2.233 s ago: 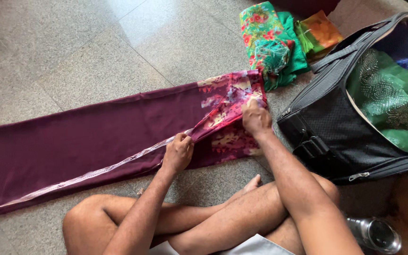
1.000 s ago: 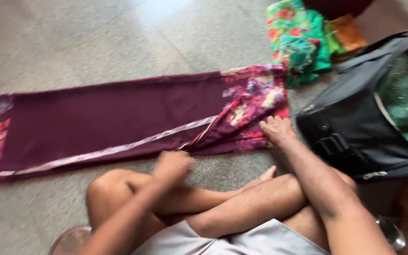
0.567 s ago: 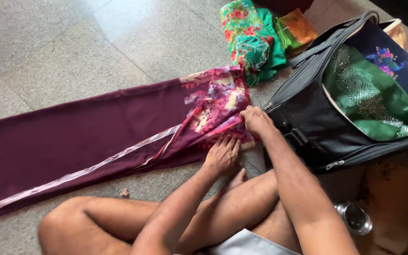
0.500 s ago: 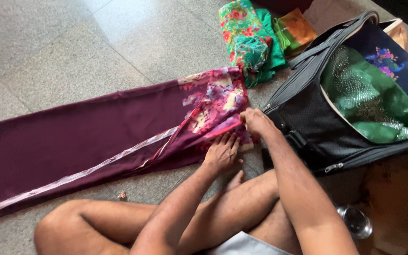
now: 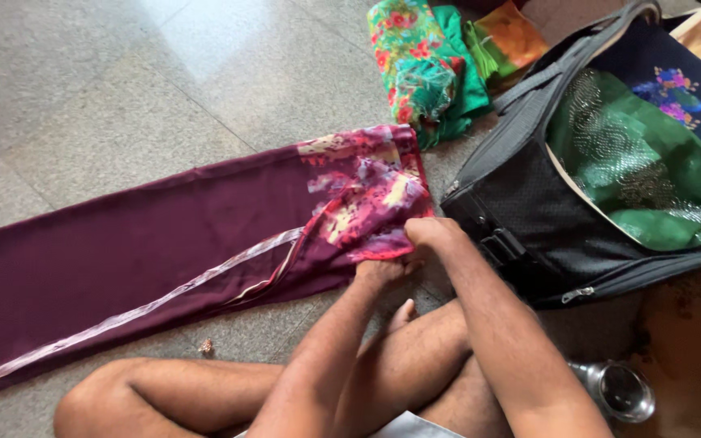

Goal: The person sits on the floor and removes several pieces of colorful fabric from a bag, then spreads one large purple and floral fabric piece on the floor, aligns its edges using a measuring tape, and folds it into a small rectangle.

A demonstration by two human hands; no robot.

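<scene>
1. Since half a second ago both hands have slid back to the near corner of the maroon sari, which stretches flat across the stone floor.
2. Black bag at 3 o'clock, holding a green sequinned cloth.
3. Folded floral fabrics at 1 o'clock.
4. Right hand and left hand pinch the sari's printed end, fingers curled closed on it.

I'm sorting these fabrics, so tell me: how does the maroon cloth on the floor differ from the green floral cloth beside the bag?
The maroon cloth lies spread out long and flat; the green floral cloth sits folded in a compact bundle. The maroon cloth is mostly plain with a floral end; the green floral cloth is patterned all over. Both hands, left hand and right hand, grip the maroon cloth's end; nothing touches the green floral cloth. Both rest on the floor.
</scene>
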